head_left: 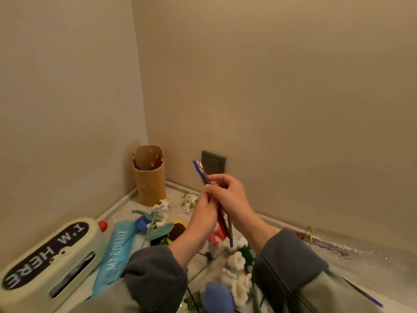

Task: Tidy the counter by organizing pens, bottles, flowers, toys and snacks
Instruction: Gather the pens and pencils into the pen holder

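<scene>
Both hands hold a bundle of pens (200, 171), blue and red, raised above the counter. My left hand (204, 214) grips the bundle from the left and my right hand (230, 195) curls round it from the right. The pens' upper ends point toward the back corner, where a tan pen holder (150, 184) stands with several pencils in it. Below the hands lie crocheted flowers (237, 263), white and blue, a pink toy (214, 237) and a light blue bottle (117, 251) marked MY BOTTLE, lying on its side.
A cream tissue box (47, 260) lettered I'M HERE sits at the left front. A grey wall socket (213, 161) is on the back wall. One blue pen (372, 299) lies at the right front. A clear wrapped item (349, 247) lies along the right wall.
</scene>
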`<state>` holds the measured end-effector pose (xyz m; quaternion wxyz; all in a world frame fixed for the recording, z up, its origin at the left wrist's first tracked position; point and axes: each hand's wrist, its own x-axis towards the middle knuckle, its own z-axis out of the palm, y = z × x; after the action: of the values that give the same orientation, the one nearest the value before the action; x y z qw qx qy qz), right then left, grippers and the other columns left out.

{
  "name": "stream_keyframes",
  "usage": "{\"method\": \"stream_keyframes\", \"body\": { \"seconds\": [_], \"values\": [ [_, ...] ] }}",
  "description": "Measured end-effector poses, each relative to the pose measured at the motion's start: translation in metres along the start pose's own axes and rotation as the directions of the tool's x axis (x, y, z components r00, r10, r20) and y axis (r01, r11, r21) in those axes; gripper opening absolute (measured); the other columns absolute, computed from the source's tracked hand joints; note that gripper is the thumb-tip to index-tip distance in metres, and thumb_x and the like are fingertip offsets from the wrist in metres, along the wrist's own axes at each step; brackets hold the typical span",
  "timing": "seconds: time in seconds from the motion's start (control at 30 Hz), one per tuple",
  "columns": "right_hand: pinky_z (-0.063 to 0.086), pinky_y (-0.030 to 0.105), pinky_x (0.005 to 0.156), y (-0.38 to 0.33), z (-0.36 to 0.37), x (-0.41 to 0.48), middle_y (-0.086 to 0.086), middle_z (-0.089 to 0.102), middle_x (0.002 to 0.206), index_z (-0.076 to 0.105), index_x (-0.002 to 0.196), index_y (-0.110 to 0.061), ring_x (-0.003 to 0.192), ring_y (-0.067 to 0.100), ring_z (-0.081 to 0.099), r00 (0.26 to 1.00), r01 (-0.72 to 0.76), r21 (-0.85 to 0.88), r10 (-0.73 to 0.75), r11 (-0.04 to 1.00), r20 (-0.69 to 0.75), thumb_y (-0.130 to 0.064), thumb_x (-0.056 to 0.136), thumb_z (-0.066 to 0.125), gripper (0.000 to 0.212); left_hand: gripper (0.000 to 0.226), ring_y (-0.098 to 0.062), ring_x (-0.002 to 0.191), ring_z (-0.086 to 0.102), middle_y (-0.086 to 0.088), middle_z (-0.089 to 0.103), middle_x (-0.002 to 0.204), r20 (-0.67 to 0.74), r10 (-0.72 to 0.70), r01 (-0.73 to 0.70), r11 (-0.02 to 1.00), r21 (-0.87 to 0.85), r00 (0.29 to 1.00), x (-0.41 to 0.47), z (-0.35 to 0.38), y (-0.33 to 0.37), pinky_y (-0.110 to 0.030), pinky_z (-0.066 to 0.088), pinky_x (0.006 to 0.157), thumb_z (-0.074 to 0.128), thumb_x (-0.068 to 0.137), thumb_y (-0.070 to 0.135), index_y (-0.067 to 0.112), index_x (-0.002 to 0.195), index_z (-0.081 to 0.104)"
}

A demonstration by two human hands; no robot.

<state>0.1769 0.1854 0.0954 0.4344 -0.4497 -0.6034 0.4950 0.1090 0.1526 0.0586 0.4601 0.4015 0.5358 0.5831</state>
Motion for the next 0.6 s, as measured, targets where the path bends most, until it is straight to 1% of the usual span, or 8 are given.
{"method": "stream_keyframes", "body": {
  "seconds": [0.07, 0.13, 0.2, 0.27, 0.3, 0.4, 0.53, 0.6],
  "values": [
    [0.044, 0.016, 0.059, -0.005, 0.014, 0.006, 0.0, 0.063, 0.091, 0.067, 0.101, -0.02, 0.082, 0.01, 0.058, 0.998, -0.067, 0.074, 0.067, 0.995, 0.0, -0.025, 0.089, 0.064, 0.013, 0.021, -0.006, 0.081, 0.068, -0.002, 0.065, 0.1, -0.011, -0.014, 0.014, 0.999, 0.037, 1.0, 0.004, -0.02, 0.002, -0.021, 0.055, 0.064, 0.034, 0.102, 0.03, 0.028, 0.116, 0.05],
    [0.038, 0.019, 0.055, -0.011, 0.027, 0.015, -0.002, 0.056, 0.085, 0.065, 0.103, -0.016, 0.071, 0.008, 0.048, 0.984, -0.176, 0.23, 0.176, 0.957, 0.019, -0.034, 0.095, 0.055, 0.022, 0.017, 0.001, 0.068, 0.066, 0.002, 0.065, 0.093, -0.018, -0.013, 0.015, 0.993, 0.119, 1.0, 0.008, -0.043, 0.003, -0.014, 0.05, 0.055, 0.033, 0.102, 0.028, 0.027, 0.105, 0.05],
    [0.035, 0.023, 0.058, -0.017, 0.038, 0.025, -0.001, 0.053, 0.08, 0.063, 0.106, -0.014, 0.065, 0.009, 0.042, 0.966, -0.256, 0.346, 0.255, 0.903, 0.048, -0.043, 0.097, 0.048, 0.034, 0.017, -0.004, 0.076, 0.066, 0.005, 0.064, 0.094, -0.007, -0.045, 0.045, 0.972, 0.231, 0.999, 0.011, -0.062, 0.0, -0.02, 0.051, 0.063, 0.032, 0.103, 0.025, 0.031, 0.098, 0.047],
    [0.035, 0.027, 0.06, -0.019, 0.054, 0.034, 0.0, 0.057, 0.081, 0.061, 0.111, -0.013, 0.066, 0.01, 0.044, 0.954, -0.294, 0.399, 0.293, 0.869, 0.065, -0.048, 0.096, 0.046, 0.041, 0.016, -0.013, 0.084, 0.069, -0.001, 0.068, 0.097, 0.036, -0.111, 0.1, 0.968, 0.23, 0.993, 0.013, -0.079, -0.006, -0.028, 0.055, 0.071, 0.032, 0.103, 0.021, 0.029, 0.102, 0.046],
    [0.036, 0.028, 0.06, -0.02, 0.062, 0.038, 0.001, 0.058, 0.083, 0.06, 0.112, -0.013, 0.067, 0.011, 0.046, 0.951, -0.3, 0.427, 0.301, 0.853, 0.066, -0.049, 0.096, 0.046, 0.042, 0.016, -0.015, 0.082, 0.071, -0.004, 0.07, 0.095, 0.065, -0.14, 0.124, 0.969, 0.212, 0.988, 0.013, -0.084, -0.009, -0.028, 0.056, 0.068, 0.032, 0.103, 0.019, 0.025, 0.105, 0.046],
    [0.039, 0.03, 0.061, -0.019, 0.087, 0.047, 0.005, 0.061, 0.091, 0.056, 0.116, -0.012, 0.073, 0.014, 0.054, 0.946, -0.303, 0.485, 0.32, 0.82, 0.048, -0.047, 0.096, 0.047, 0.042, 0.015, -0.014, 0.072, 0.072, -0.004, 0.072, 0.082, 0.095, -0.181, 0.161, 0.97, 0.184, 0.979, 0.014, -0.098, -0.013, -0.019, 0.053, 0.056, 0.032, 0.103, 0.019, 0.021, 0.108, 0.047],
    [0.044, 0.033, 0.073, -0.008, 0.115, 0.059, 0.0, 0.06, 0.085, 0.058, 0.106, -0.016, 0.074, 0.011, 0.057, 0.953, -0.268, 0.498, 0.302, 0.825, 0.012, -0.034, 0.095, 0.053, 0.022, 0.015, -0.016, 0.06, 0.061, -0.005, 0.059, 0.074, 0.055, -0.186, 0.18, 0.979, 0.097, 0.981, 0.022, -0.115, -0.014, -0.027, 0.052, 0.061, 0.033, 0.103, 0.019, 0.014, 0.108, 0.047],
    [0.047, 0.029, 0.07, -0.006, 0.123, 0.062, 0.003, 0.063, 0.091, 0.058, 0.112, -0.012, 0.077, 0.01, 0.059, 0.961, -0.252, 0.454, 0.276, 0.855, 0.014, -0.022, 0.095, 0.053, 0.02, 0.015, -0.013, 0.058, 0.052, -0.004, 0.052, 0.073, 0.042, -0.185, 0.183, 0.982, 0.051, 0.982, 0.027, -0.125, -0.013, -0.028, 0.049, 0.058, 0.033, 0.103, 0.017, 0.011, 0.107, 0.047]
  ]
}}
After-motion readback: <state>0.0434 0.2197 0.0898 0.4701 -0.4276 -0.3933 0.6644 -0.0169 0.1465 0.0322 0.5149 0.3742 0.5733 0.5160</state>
